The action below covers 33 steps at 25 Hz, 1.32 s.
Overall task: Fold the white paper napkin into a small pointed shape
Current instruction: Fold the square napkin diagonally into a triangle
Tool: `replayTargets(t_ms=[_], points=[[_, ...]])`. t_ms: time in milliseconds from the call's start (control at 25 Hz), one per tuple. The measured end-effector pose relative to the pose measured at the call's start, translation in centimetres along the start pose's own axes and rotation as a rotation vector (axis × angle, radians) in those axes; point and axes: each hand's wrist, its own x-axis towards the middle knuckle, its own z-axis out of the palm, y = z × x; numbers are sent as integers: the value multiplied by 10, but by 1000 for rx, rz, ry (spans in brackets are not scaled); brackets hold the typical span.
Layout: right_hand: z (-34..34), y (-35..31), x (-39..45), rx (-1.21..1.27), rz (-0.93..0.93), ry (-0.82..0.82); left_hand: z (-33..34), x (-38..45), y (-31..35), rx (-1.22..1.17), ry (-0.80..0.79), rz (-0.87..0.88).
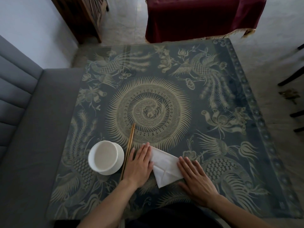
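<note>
Your napkin (164,167) lies on the bench (230,129) near its near edge, a little right of centre, between your two hands. It is white and already folded: the far part runs as a slanted band from upper left to lower right, crease lines cross near its middle, and the near part comes down to a point aimed back toward you.

Your left hand (139,163) lies flat, palm down, with fingers straight and close together. It presses on the left end of the napkin, the fingertips reaching the far left corner. It grips nothing; it is spread flat on the paper and the bench.

Your right hand (195,180) is also flat and palm down, fingers stretched out and slightly apart. Its fingertips touch the right end of the napkin, while the palm rests on the bench just right of it. It holds nothing either.

Just left of your left hand a pair of chopsticks (128,150) lies side by side, running from near to far and leaning slightly right at the far end. Their near end passes beside your left wrist. Left of the chopsticks sits a white bowl (105,156), upright, close to them; whether it touches them you cannot tell.

The bench carries a dark cover with pale birds, flowers and a large round pattern at its centre. A grey sofa (24,112) runs along the left side.
</note>
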Motion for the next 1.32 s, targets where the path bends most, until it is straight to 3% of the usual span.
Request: replayTargets(t_ms=[320,560,720,840,920,1000,1160,1320], points=[[-15,33,-6,-74,54,-10,0,-8,5,-44,33,-45],[-3,-13,-4,2,-9,91,5,-19,32,-101,46,269],[-1,-17,-9,17,-1,205,-6,-1,25,-112,64,191],[-13,-4,-7,94,239,302,-23,26,14,-95,107,108],[-27,4,0,131,456,232,-35,43,8,-65,114,74],[-38,9,10,134,552,79,-44,54,3,-39,94,76],[-49,17,27,266,572,-79,-53,66,-2,-76,8,63],[-50,15,29,240,515,-78,-51,66,-4,-104,-31,60]])
